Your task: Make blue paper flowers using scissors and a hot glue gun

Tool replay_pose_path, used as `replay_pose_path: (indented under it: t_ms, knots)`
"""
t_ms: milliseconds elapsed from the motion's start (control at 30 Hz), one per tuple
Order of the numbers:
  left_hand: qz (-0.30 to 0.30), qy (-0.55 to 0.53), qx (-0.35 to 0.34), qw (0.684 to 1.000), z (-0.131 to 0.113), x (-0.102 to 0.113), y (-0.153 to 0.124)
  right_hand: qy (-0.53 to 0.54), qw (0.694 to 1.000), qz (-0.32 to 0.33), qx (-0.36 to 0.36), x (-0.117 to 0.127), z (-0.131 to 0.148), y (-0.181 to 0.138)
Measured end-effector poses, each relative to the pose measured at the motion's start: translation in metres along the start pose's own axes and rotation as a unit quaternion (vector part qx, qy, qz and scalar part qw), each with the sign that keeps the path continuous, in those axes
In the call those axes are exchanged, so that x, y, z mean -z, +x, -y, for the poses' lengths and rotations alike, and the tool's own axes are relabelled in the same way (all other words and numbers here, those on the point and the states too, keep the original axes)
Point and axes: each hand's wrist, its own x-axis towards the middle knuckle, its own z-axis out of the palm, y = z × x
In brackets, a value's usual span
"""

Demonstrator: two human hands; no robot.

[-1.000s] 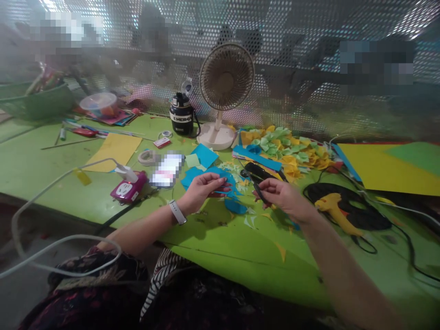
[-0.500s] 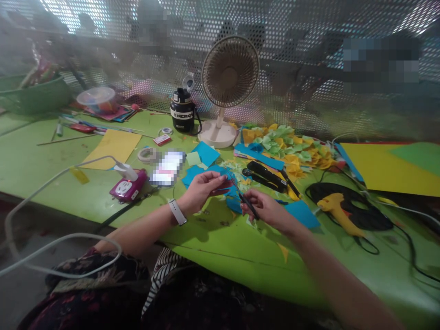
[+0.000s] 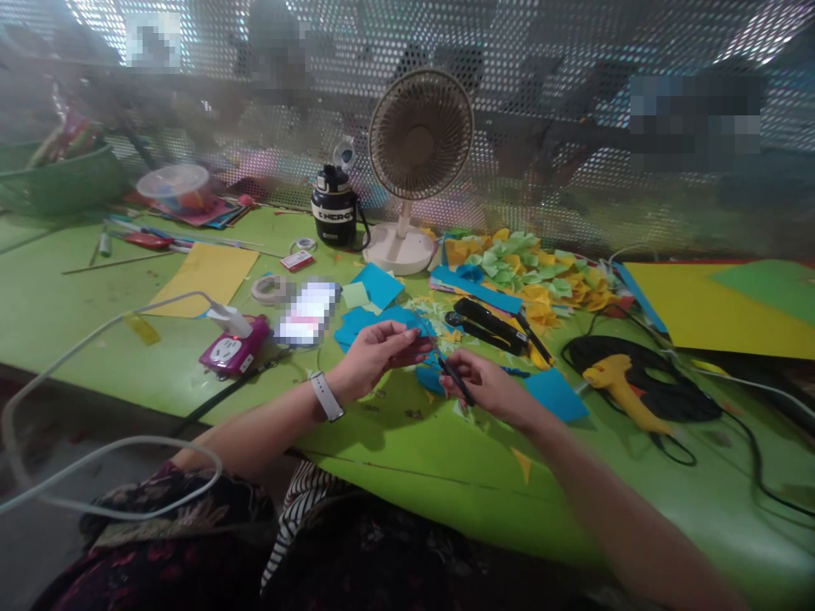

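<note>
My left hand (image 3: 388, 346), with a white watch band (image 3: 326, 396) at the wrist, is closed in a pinch above blue paper pieces (image 3: 356, 324). What lies between its fingertips is too small to make out. My right hand (image 3: 480, 382) is closed around a slim black tool (image 3: 457, 378) with a thin point. That point reaches up toward my left fingertips; whether it touches them is unclear. More blue paper (image 3: 430, 379) lies beneath and between the hands. Just behind them are pale green paper scraps (image 3: 429, 308) and a black stapler (image 3: 489, 325).
A yellow glue gun (image 3: 627, 393) rests on a black mat at right, near a blue sheet (image 3: 557, 395). A phone (image 3: 307, 314), tape roll (image 3: 270, 289) and purple power socket (image 3: 234, 348) are at left. Behind stand a fan (image 3: 420, 136), black bottle (image 3: 334, 212) and crumpled paper heap (image 3: 531, 267).
The whole view has shifted slightly left. Both hands keep nearly the same pose, with the black tool still in my right hand and its point close to my left fingertips.
</note>
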Motion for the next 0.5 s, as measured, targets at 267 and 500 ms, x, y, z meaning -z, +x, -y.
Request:
replay_pose_path:
  t_ms: [267,500]
  knots:
    - [-0.006,0.001,0.003,1.000,-0.0007,-0.0005,-0.0006,-0.017,0.999,-0.020,0.019,-0.0023,-0.0005,-0.0004]
    - [-0.012,-0.003,-0.004,1.000,0.0014,-0.0005,0.0004,-0.028,0.999,-0.028,0.021,-0.0052,0.0061,-0.0016]
